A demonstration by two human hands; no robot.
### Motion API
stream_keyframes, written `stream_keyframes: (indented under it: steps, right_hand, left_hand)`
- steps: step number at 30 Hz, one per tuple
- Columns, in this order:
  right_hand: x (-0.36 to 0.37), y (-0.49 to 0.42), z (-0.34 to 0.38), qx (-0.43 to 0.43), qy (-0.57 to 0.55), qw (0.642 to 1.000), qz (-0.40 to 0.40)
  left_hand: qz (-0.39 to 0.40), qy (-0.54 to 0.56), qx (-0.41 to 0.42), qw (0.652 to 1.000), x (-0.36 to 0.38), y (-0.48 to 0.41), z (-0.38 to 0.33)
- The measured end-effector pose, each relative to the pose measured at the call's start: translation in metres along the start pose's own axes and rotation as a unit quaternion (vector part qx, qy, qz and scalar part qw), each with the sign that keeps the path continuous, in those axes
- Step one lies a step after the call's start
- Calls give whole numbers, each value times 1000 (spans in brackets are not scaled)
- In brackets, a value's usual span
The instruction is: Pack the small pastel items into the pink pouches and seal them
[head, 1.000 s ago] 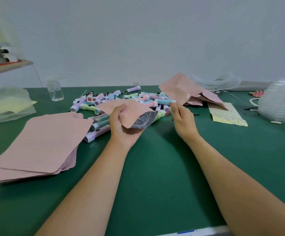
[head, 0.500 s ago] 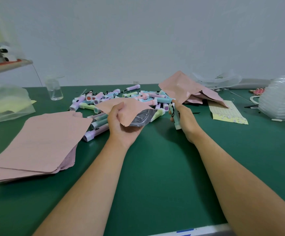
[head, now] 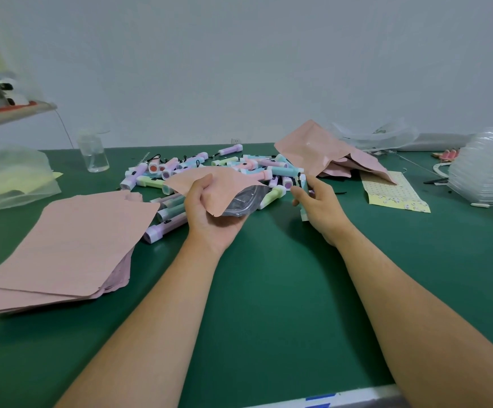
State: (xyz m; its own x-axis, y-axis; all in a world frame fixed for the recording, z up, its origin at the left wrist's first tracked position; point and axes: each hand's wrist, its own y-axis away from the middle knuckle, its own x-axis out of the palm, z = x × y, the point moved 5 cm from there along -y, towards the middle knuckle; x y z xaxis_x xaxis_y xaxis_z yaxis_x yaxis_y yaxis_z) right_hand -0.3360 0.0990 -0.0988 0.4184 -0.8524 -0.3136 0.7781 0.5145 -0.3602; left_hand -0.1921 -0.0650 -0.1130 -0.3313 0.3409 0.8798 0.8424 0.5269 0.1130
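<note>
While the left hand (head: 210, 214) gripped an open pink pouch (head: 227, 188), we noted the right hand (head: 320, 209) holding a pastel item (head: 303, 184).

No writing can be read anywhere on the counter (head: 269, 304).

The yellow sheet (head: 392, 192) at the right carries a small repeating print, with a row of tiny figures along its near edge, all too small to make out as letters. The pink pouch (head: 227, 187) held at the centre shows a plain face. The pastel items (head: 198, 164) heaped behind it bear only small dark marks, too blurred to read.
</note>
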Motion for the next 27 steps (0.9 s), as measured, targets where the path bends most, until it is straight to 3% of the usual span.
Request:
stream_keyframes:
  steps: [9,15,19,21,27]
  right_hand:
    - [-4,5,22,-61,59,996,-19]
    - [-4,12,62,-106,-106,988,-20]
    - [8,21,91,-78,-387,918,46]
    - [16,26,100,-72,-435,895,65]
    - [36,39,98,-86,-295,951,-29]
  left_hand:
    - [24,68,30,997,2,-2,-9]
    - [36,66,51,996,6,3,-12]
    - [36,73,78,994,10,3,-14]
    - [36,70,83,993,14,4,-11]
    - [15,84,91,992,19,4,5]
